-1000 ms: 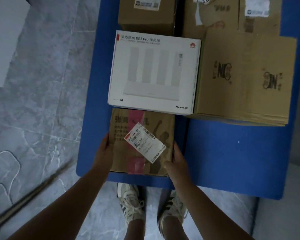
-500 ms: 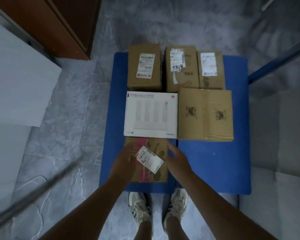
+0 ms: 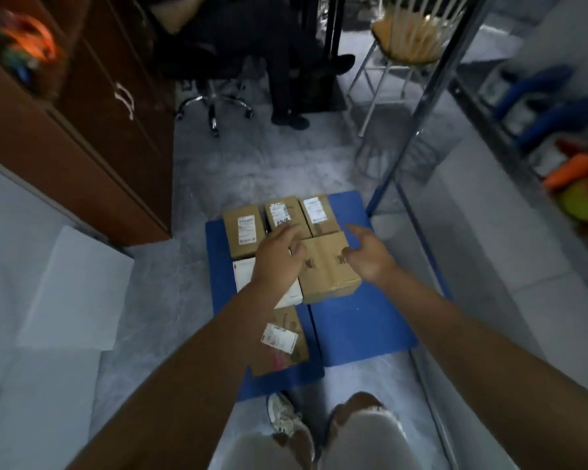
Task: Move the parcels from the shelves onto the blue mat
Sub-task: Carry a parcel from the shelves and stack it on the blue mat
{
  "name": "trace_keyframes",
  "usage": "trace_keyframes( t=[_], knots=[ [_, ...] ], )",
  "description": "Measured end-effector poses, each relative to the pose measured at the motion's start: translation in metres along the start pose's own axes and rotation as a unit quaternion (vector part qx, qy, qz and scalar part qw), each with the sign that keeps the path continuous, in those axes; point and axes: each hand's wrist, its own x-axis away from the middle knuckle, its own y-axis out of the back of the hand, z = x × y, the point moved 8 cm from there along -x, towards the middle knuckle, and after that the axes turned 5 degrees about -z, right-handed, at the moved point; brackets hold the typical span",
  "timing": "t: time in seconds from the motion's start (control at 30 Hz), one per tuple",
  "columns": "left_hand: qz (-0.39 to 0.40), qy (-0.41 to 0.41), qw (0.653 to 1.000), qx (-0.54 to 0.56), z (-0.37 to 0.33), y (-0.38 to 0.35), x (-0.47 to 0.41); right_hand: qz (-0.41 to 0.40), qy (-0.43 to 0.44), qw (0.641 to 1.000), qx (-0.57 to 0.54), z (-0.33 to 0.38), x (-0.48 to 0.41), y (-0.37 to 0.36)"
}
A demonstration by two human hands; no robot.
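You're holding both hands out over the blue mat (image 3: 360, 330), left hand (image 3: 279, 257) and right hand (image 3: 369, 257) loose-fingered and carrying nothing. The parcels (image 3: 323, 279) are sitting on the mat, packed edge to edge toward the back and left. I'm guessing that's leaving the bare blue patch free for more off the shelves (image 3: 530, 106) on your right.

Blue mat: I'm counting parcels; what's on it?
Six parcels: three small boxes, a white box, a large brown box, a flat labelled parcel. The left hand hides part of the white box.
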Motion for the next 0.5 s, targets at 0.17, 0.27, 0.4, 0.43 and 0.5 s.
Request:
trace_keyframes(
  t=[0.17,0.27,0.4,0.43,0.5],
  knots=[
    [0.010,-0.066,0.997,-0.024,-0.071,0.014,0.043,-0.034,-0.003,0.999,-0.028,-0.003,0.059,0.046],
    [0.039,-0.089,0.992,-0.076,-0.095,0.008,0.068,-0.044,-0.008,0.998,-0.045,-0.008,0.084,0.061],
    [0.078,-0.120,0.978,-0.149,-0.122,-0.006,0.101,-0.064,0.005,0.996,-0.062,-0.025,0.131,0.079],
    [0.089,-0.117,0.978,-0.149,-0.129,-0.011,0.109,-0.069,0.001,0.995,-0.069,-0.032,0.146,0.085],
    [0.111,-0.114,0.977,-0.143,-0.142,-0.025,0.126,-0.081,-0.014,0.994,-0.072,-0.052,0.179,0.099]
  ],
)
